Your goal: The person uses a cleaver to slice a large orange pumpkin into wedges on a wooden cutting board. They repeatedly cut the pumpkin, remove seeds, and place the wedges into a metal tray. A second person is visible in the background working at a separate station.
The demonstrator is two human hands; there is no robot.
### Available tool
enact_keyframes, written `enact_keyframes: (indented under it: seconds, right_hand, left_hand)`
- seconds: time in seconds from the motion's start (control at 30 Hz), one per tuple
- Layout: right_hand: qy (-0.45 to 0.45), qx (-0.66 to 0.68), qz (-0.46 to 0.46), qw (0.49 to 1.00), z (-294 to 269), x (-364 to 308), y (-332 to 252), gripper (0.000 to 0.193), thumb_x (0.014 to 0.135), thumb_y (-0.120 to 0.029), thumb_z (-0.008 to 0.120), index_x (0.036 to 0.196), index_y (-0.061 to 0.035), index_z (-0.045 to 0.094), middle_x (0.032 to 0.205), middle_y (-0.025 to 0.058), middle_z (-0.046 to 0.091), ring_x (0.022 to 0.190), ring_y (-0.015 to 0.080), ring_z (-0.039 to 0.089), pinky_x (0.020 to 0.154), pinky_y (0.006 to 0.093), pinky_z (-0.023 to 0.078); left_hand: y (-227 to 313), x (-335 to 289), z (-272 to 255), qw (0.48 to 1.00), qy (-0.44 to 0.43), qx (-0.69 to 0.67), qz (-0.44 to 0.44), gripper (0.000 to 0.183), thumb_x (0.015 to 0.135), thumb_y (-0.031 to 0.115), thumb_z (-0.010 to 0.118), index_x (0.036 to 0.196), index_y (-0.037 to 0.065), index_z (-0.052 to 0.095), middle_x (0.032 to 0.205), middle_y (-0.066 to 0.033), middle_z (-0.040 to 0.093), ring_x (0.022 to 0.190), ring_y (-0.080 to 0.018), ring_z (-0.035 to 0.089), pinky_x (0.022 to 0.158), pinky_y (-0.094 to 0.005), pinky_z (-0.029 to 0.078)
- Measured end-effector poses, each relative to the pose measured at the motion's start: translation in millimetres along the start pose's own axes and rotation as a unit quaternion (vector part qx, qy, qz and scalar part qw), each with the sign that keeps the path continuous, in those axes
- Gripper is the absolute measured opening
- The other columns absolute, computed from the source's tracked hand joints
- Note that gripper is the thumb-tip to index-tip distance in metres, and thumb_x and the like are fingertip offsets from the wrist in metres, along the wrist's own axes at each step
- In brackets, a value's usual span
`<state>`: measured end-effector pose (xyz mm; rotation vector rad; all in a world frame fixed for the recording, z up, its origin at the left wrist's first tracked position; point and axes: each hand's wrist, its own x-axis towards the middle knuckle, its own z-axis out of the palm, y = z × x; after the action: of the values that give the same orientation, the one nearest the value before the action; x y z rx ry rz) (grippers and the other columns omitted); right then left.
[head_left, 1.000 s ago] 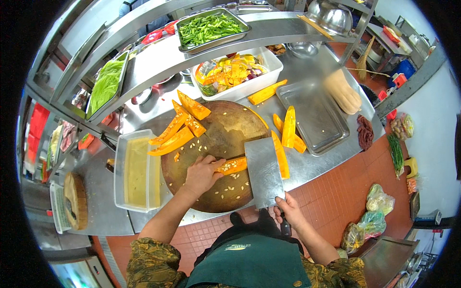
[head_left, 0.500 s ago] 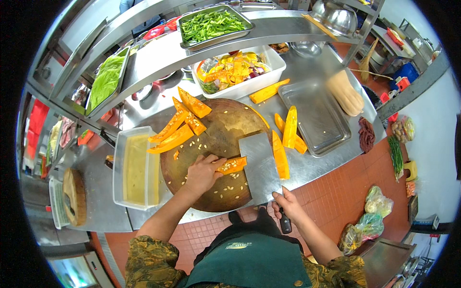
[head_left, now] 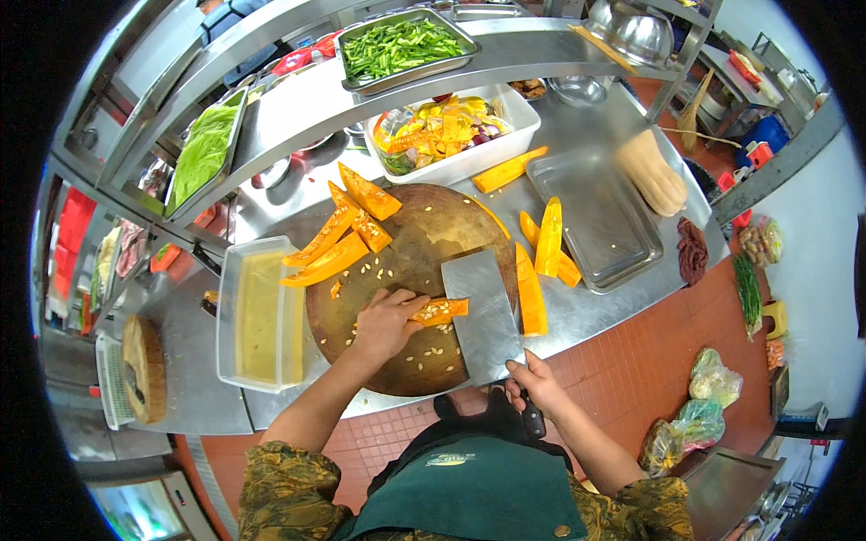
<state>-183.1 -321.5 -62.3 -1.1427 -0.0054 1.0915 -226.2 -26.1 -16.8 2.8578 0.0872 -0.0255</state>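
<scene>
Bright light glares off the steel shelf [head_left: 284, 110]; edges bend.

The left grip [head_left: 386, 325], with fingers [head_left: 406, 302] bent, rests inside the near edge of the bench [head_left: 582, 314]; the right grip [head_left: 536, 383] is curled just outside this edge.

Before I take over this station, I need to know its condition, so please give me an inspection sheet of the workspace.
Surface: round chopping board on a steel counter; loose seeds lie on the board.
Job's things: seeded orange piece on the board; cleaver with its blade at the piece's right end.
Clutter: orange wedges, metal tray and pale squash to the right; plastic tub to the left.
Hands: left hand on the orange piece; right hand gripping the cleaver's handle.
Cables: nothing seen.
Surroundings: shelf above with chopped greens; bagged vegetables on the red tiled floor.
</scene>
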Motion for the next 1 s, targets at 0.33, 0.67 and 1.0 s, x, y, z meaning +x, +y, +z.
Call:
enact_keyframes:
  seconds: [0.33, 0.67, 1.0]
  right_hand:
    - [0.027, -0.037, -0.008, 0.999, 7.2, 5.6, -3.6, 0.016, 0.099, -0.019, 0.050, 0.107, -0.0060, 0.048, 0.062, 0.0031, 0.048, 0.041, 0.0126, 0.044, 0.040, 0.0254, 0.039]
    - [0.029, -0.077, -0.004, 0.997, 9.1, 3.1, -6.7, 0.014, 0.099, -0.019, 0.049, 0.103, -0.0060, 0.047, 0.062, 0.0027, 0.048, 0.043, 0.0127, 0.047, 0.040, 0.0264, 0.039]
    - [0.038, -0.133, 0.012, 0.990, 5.8, -4.9, -24.5, 0.012, 0.098, -0.018, 0.049, 0.101, -0.0060, 0.049, 0.061, 0.0020, 0.048, 0.042, 0.0118, 0.047, 0.040, 0.0253, 0.039]
  left_hand:
    - [-4.8, -3.6, -3.8, 0.998, 0.032, -0.047, -0.004, 0.035, 0.075, 0.019, 0.074, 0.108, 0.013, 0.066, 0.109, -0.0057, 0.062, 0.101, -0.0291, 0.058, 0.085, -0.0387, 0.050]
    - [-50.2, -26.2, -3.8, 0.964, 0.041, -0.250, -0.081, 0.024, 0.072, 0.005, 0.074, 0.094, 0.004, 0.065, 0.094, -0.0143, 0.064, 0.085, -0.0321, 0.063, 0.074, -0.0368, 0.052]
    - [-56.8, -45.3, -1.1, 0.965, 0.072, -0.247, -0.050, 0.031, 0.072, 0.006, 0.078, 0.101, 0.002, 0.066, 0.100, -0.0152, 0.065, 0.091, -0.0297, 0.065, 0.081, -0.0335, 0.053]
